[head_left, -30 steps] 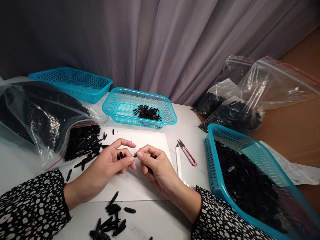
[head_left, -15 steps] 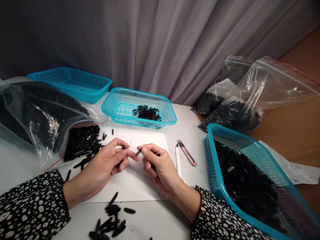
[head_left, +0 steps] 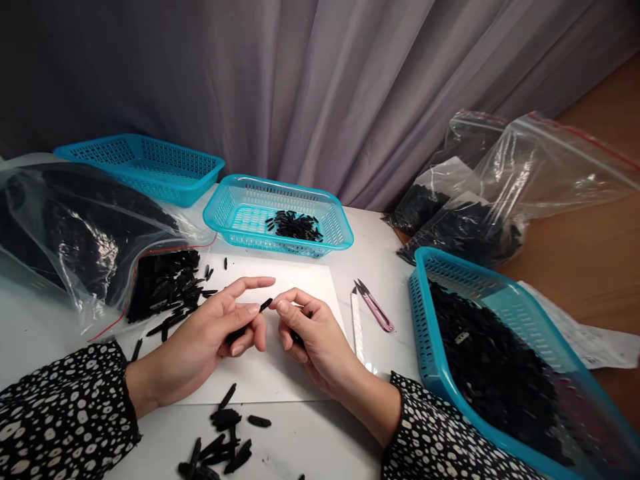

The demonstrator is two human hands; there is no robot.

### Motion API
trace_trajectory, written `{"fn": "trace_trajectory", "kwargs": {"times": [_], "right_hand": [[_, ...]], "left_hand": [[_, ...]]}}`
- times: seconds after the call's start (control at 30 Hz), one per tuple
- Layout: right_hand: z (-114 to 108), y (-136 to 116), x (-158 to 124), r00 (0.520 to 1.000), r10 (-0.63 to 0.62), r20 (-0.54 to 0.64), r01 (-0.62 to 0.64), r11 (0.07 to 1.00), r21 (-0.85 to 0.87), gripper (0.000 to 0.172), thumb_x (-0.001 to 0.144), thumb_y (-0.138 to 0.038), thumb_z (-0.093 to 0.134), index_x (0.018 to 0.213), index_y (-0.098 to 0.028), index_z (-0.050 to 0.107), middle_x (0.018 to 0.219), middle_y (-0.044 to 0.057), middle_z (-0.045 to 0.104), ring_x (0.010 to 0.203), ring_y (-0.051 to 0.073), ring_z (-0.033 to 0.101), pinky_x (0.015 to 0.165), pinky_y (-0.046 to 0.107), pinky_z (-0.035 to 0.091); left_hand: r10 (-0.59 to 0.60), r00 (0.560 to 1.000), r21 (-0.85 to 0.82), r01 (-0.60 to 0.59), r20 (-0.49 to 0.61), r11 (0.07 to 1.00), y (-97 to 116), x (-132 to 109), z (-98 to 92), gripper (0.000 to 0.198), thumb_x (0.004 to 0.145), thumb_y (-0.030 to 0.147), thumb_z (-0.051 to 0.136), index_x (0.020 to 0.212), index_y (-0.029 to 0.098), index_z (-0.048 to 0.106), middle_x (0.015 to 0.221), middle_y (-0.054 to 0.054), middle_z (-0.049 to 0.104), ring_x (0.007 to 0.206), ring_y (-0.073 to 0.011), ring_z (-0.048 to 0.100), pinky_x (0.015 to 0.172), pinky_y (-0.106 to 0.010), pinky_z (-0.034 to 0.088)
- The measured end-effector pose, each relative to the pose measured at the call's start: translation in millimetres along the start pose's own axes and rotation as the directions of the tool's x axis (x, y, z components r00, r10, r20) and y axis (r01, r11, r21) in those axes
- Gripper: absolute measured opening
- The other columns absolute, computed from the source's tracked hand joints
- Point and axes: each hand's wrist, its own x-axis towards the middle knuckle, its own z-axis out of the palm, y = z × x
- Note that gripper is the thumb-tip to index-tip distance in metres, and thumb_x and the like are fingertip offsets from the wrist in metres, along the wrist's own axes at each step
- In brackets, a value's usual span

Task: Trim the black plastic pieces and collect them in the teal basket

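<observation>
Between the thumb and fingers of my left hand a small black piece sticks out toward the right; more black pieces sit in its curled fingers, and its index finger is stretched out. My right hand is curled beside it, thumb and index pressed together close to the piece's tip, with dark pieces tucked in its palm. Both hands are over a white sheet. Loose black pieces lie nearer to me, and a pile of them spills from the bag at the left.
A blue basket behind the hands holds small black pieces. Another blue basket stands back left, and a fuller one at right. Pink snips and a white-handled tool lie right of the sheet. Plastic bags stand back right.
The small piece at my right fingertips is no longer seen there; one now shows at my left fingertips. My left index finger has stretched out, and my right fingers have drawn together.
</observation>
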Motion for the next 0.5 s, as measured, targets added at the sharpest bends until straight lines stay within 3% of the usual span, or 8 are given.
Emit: {"fn": "trace_trajectory", "kwargs": {"times": [0.23,0.4,0.5], "right_hand": [[0.5,-2.4,-1.5,1.000,-0.006,-0.018,0.006,1.000,-0.001,0.034,0.074,-0.046,0.081,0.074,-0.018,0.063,0.044,-0.008,0.052,0.035,0.003,0.023,0.035,0.019,0.012],[0.0,-4.4,-0.8,0.996,0.006,-0.088,0.001,0.997,0.078,0.034,0.071,-0.043,0.083,0.068,-0.017,0.061,0.045,-0.008,0.053,0.034,0.002,0.023,0.035,0.019,0.011],[-1.6,-4.5,0.2,0.996,0.004,-0.090,0.005,0.994,0.107,0.031,0.072,-0.041,0.083,0.071,-0.016,0.065,0.046,-0.008,0.053,0.034,0.001,0.024,0.036,0.019,0.011]], "left_hand": [[-0.045,0.999,0.036,0.045,-0.001,0.998,0.3,-2.5,1.5,0.054,0.091,0.033,0.058,0.143,0.025,0.046,0.065,0.002,0.063,0.055,-0.0123,0.036,0.058,-0.027,0.029],[-0.007,0.999,-0.064,0.004,-0.039,0.998,-0.8,0.8,0.6,0.057,0.068,0.007,0.060,0.123,0.023,0.063,0.086,-0.002,0.065,0.079,-0.0159,0.050,0.079,-0.030,0.040],[0.016,0.997,-0.055,-0.021,-0.082,0.998,-3.2,4.3,0.7,0.054,0.066,0.003,0.063,0.115,0.025,0.069,0.090,-0.002,0.064,0.089,-0.0175,0.053,0.087,-0.032,0.040]]}}
